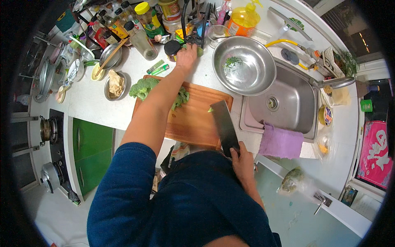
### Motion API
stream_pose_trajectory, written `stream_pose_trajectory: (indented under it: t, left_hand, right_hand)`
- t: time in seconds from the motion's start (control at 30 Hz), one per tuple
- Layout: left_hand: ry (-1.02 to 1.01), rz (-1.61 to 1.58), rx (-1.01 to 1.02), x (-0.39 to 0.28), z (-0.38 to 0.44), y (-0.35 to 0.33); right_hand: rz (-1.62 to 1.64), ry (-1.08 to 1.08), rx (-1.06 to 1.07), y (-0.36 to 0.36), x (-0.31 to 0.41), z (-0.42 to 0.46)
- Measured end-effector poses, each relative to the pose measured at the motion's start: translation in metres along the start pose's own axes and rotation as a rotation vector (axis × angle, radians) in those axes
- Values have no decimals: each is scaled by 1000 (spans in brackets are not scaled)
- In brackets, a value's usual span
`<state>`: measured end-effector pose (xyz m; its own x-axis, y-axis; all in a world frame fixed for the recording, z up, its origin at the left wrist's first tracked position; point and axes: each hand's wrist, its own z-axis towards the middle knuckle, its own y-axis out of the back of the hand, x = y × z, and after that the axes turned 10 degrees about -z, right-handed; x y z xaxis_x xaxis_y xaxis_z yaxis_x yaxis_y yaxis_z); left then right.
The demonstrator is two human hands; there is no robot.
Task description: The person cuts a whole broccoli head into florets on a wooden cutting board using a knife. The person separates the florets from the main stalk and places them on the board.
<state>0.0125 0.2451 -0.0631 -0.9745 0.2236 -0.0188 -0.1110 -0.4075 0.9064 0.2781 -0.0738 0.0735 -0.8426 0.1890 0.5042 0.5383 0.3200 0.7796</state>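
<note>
My left hand (187, 57) reaches to the back of the counter, beside a black-lidded jar (172, 49). Its fingers lie over a green vegetable piece (200, 52), and their grip on it is partly hidden. Low on the right, my right hand (243, 162) grips a cleaver (224, 123) by its handle, the blade over the right side of a wooden cutting board (197, 123). A small green scrap (210, 109) shows at the blade's edge. Broccoli (143, 87) lies on the board's far left, partly behind my left forearm, with leafy green pieces (182, 98) to the forearm's right.
A steel basin (257, 74) holding chopped greens overlaps the sink (287, 102). A purple cloth (281, 142) hangs over the sink's front edge. Left of the board stands a small steel bowl (122, 92) with a pale lump. Bottles (142, 41) crowd the back, chopsticks (108, 61) across another bowl.
</note>
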Motion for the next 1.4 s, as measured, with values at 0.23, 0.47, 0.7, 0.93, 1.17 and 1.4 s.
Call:
stream_pose_trajectory:
  t: [0.23,0.47,0.7,0.93,1.17,1.4]
  left_hand:
    - [30,-206,68,-11,-31,47]
    - [67,-493,218,-82,-137,173]
    - [165,-504,160,-103,-153,181]
    - [559,-1458,179,-183,-121,133]
    - [626,-1657,393,-229,-92,87]
    - [44,-899,231,-241,-109,97]
  right_hand:
    - [37,98,-15,10,-25,7]
    - [179,153,-27,13,-57,29]
    - [346,-2,89,26,-71,38]
    - [610,-140,123,40,-74,17]
    - [691,-260,-177,49,-101,-18]
    - [687,-275,-316,52,-115,-24]
